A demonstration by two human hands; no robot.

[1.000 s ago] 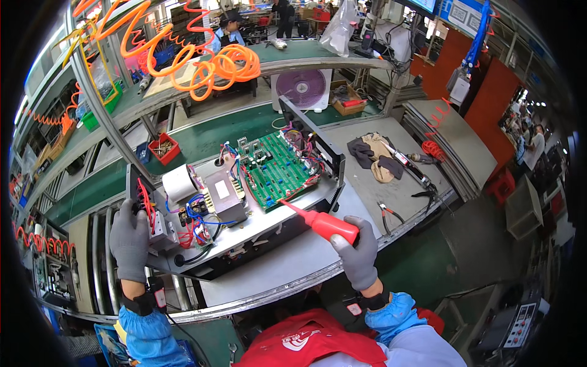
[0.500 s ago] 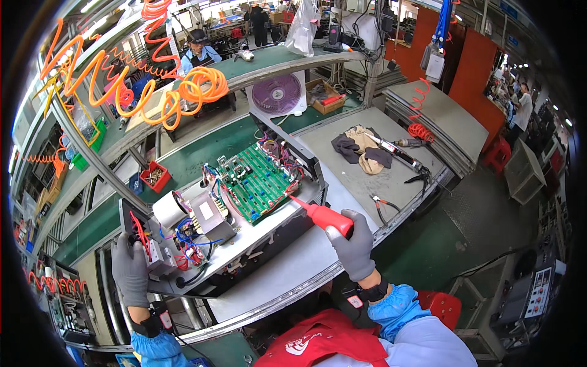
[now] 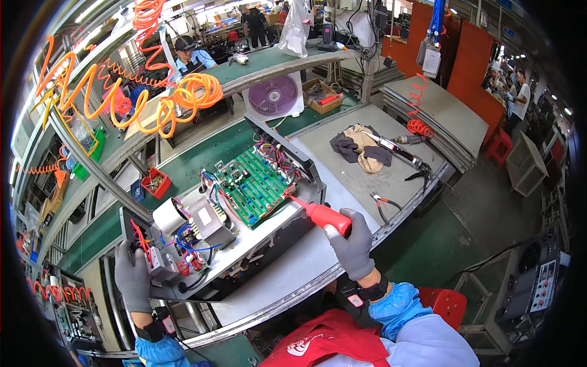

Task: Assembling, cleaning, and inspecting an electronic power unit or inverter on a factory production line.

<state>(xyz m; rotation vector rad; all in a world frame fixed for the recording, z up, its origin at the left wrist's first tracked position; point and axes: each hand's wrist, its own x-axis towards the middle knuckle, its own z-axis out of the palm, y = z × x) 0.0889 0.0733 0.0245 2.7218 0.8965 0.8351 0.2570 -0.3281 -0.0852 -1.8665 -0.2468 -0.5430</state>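
Note:
An open electronics chassis [image 3: 269, 235] lies across the bench. On it sit a green circuit board [image 3: 260, 192], a transformer [image 3: 212, 223], a white cylinder [image 3: 171, 213] and bundles of coloured wires. My right hand [image 3: 353, 246], in a grey glove, is closed around a red squeeze bottle [image 3: 328, 218]. The bottle is tilted, its thin nozzle pointing at the board's right edge near some wires; whether the tip touches cannot be made out. At the chassis's left end, my gloved left hand [image 3: 132, 275] grips the dark end panel [image 3: 128, 229], its fingers partly hidden.
Right of the chassis, a grey work surface [image 3: 361, 189] carries a crumpled cloth [image 3: 364, 150], a long dark tool [image 3: 397, 151] and pliers [image 3: 385, 207]. Beyond stand a purple fan [image 3: 273, 96] and a red parts bin [image 3: 156, 183]. Orange coiled hoses [image 3: 192, 95] hang at upper left.
The view has shifted slightly, and the chassis and my left hand sit a little lower at the left. The bottle's nozzle stays by the same edge of the board.

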